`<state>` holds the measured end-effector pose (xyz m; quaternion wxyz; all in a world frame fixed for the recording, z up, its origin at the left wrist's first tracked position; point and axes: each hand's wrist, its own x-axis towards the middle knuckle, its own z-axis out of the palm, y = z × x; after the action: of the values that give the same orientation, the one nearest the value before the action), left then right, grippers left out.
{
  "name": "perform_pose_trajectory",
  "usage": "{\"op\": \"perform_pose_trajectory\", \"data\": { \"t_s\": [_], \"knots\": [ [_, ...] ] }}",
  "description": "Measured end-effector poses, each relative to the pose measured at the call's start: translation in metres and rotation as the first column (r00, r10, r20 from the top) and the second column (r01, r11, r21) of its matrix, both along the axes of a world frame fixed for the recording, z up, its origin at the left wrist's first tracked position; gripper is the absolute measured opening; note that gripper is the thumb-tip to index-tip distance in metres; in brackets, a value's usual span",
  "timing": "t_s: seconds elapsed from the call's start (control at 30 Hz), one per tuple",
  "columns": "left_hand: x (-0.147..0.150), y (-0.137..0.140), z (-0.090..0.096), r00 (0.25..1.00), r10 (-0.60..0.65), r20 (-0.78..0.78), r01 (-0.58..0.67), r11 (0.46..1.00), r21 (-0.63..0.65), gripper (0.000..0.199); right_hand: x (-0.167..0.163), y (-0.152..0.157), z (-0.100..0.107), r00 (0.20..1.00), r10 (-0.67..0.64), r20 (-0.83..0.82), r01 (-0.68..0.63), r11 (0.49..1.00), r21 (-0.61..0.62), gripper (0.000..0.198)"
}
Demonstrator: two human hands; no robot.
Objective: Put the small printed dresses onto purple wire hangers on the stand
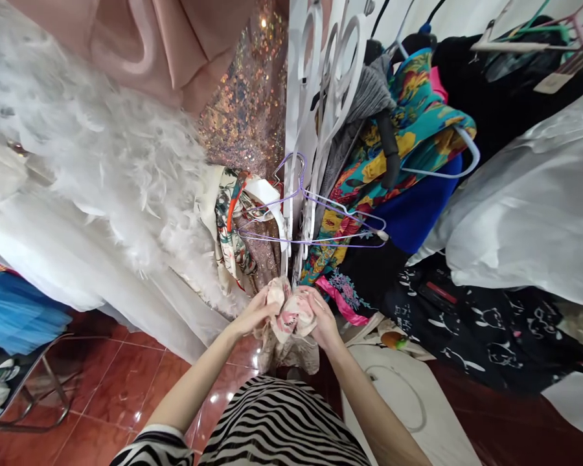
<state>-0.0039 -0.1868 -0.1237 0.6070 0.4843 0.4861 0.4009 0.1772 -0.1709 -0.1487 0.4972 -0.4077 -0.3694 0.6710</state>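
Note:
Both my hands grip a pale cream garment (294,353) with pink print, bunched up in front of my striped top. My left hand (260,310) is closed on its left side, and my right hand (320,317) on its right side. The lower part of the cloth hangs down below my hands. Just beyond them, thin purple wire hangers (301,194) hang against a white rack (320,123) with curled ends. What kind of garment it is I cannot make out, since it is crumpled.
White feathered clothing (126,155) and a sequinned dress (252,97) hang on the left. To the right are a colourful floral garment (412,129), a dark printed cloth (471,330) and a large white satin piece (529,207). A metal-legged stand (53,382) is on the red tiled floor (121,375).

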Motion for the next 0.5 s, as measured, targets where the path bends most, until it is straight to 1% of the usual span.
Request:
{"op": "perform_pose_trajectory", "data": {
  "t_s": [0.03, 0.07, 0.1, 0.13, 0.17, 0.23, 0.27, 0.3, 0.33, 0.37, 0.4, 0.43, 0.47, 0.5],
  "knots": [
    [0.004, -0.001, 0.008, 0.998, -0.042, -0.037, 0.045, 0.994, 0.096, 0.066, -0.005, -0.005, 0.01, 1.0, 0.031, -0.007, -0.031, 0.999, 0.02, 0.052],
    [0.007, -0.003, 0.015, 0.993, -0.078, -0.087, 0.091, 0.982, 0.166, 0.08, -0.008, -0.01, 0.02, 0.998, 0.069, 0.009, -0.069, 0.996, 0.058, 0.052],
    [0.009, -0.005, 0.021, 0.985, -0.105, -0.138, 0.132, 0.969, 0.208, 0.086, -0.009, -0.014, 0.029, 0.994, 0.104, 0.04, -0.108, 0.988, 0.114, 0.052],
    [0.009, -0.007, 0.025, 0.976, -0.119, -0.184, 0.16, 0.961, 0.226, 0.086, -0.008, -0.018, 0.037, 0.987, 0.138, 0.084, -0.151, 0.972, 0.177, 0.053],
    [0.008, -0.01, 0.028, 0.967, -0.128, -0.221, 0.178, 0.958, 0.227, 0.078, -0.003, -0.019, 0.044, 0.974, 0.184, 0.128, -0.21, 0.95, 0.229, 0.056],
    [0.004, -0.017, 0.033, 0.949, -0.148, -0.276, 0.214, 0.951, 0.223, 0.055, 0.013, -0.018, 0.051, 0.935, 0.305, 0.18, -0.345, 0.898, 0.274, 0.062],
    [0.002, -0.021, 0.036, 0.942, -0.155, -0.298, 0.229, 0.946, 0.231, 0.046, 0.022, -0.015, 0.051, 0.923, 0.34, 0.182, -0.38, 0.88, 0.284, 0.063],
    [0.0, -0.025, 0.04, 0.936, -0.16, -0.313, 0.242, 0.939, 0.246, 0.041, 0.032, -0.012, 0.048, 0.929, 0.327, 0.174, -0.367, 0.88, 0.302, 0.066],
    [-0.001, -0.029, 0.045, 0.936, -0.159, -0.315, 0.246, 0.933, 0.263, 0.04, 0.039, -0.01, 0.043, 0.947, 0.28, 0.159, -0.317, 0.892, 0.321, 0.071],
    [-0.001, -0.033, 0.051, 0.945, -0.136, -0.298, 0.224, 0.932, 0.286, 0.04, 0.044, -0.008, 0.036, 0.967, 0.211, 0.144, -0.249, 0.909, 0.335, 0.079],
    [0.001, -0.035, 0.058, 0.961, -0.092, -0.261, 0.174, 0.934, 0.313, 0.043, 0.045, -0.009, 0.027, 0.978, 0.157, 0.139, -0.195, 0.923, 0.331, 0.089],
    [0.004, -0.038, 0.066, 0.98, -0.018, -0.198, 0.087, 0.934, 0.347, 0.047, 0.042, -0.011, 0.018, 0.978, 0.14, 0.153, -0.181, 0.937, 0.299, 0.095],
    [0.008, -0.038, 0.075, 0.99, 0.069, -0.125, -0.016, 0.922, 0.388, 0.051, 0.036, -0.016, 0.008, 0.968, 0.168, 0.185, -0.211, 0.947, 0.24, 0.094],
    [0.012, -0.038, 0.084, 0.988, 0.138, -0.065, -0.097, 0.899, 0.428, 0.055, 0.026, -0.022, -0.002, 0.944, 0.252, 0.211, -0.288, 0.944, 0.164, 0.087]
  ]
}}
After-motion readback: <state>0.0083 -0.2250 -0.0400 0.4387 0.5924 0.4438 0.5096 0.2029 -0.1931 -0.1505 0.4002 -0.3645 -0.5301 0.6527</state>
